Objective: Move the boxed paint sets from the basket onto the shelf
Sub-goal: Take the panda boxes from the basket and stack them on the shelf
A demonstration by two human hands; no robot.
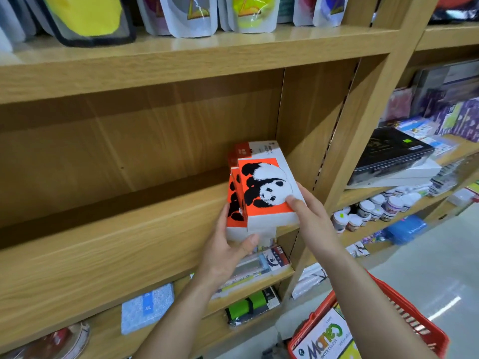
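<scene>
A stack of white and orange panda boxes (267, 187) lies at the right end of the wooden shelf (124, 229), against its side wall. My left hand (228, 244) grips the stack's near left corner, thumb under the front edge. My right hand (308, 216) holds the top box's right side, thumb pressed on the panda picture. At the bottom right a red basket (414, 325) holds a white "Maries" water colour box (324, 340); my right forearm crosses in front of it.
The upper shelf board (181, 60) hangs close over the boxes, with pouches standing on it. Below are packs, a blue patterned booklet (146, 307) and a green roll (248, 304). The right bay holds a black case (391, 151) and paint jars (373, 208).
</scene>
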